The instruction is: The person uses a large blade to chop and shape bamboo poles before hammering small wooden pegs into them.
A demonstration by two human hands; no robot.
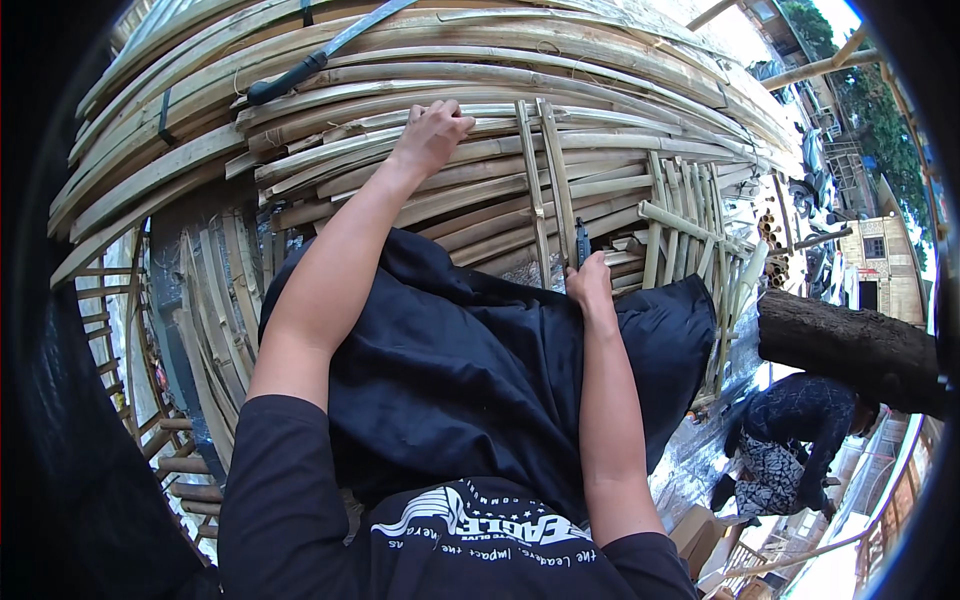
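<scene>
My left hand is raised over the bamboo strips, its fingers curled in. Whatever lies inside those fingers, if anything, is hidden. Lower and to the right, my right hand is closed at the base of a slim black and blue tool that points away from me. Just left of that tool a narrow split bamboo piece stands lengthwise across the pile, its near end close to my right thumb. Another thin bamboo piece lies nearly parallel to it.
A long blade with a dark handle rests atop the far bamboo stack. Dark cloth covers my lap. Crossed bamboo slats stand at right. Beyond a thick trunk, another person bends over. Bamboo rungs line the left.
</scene>
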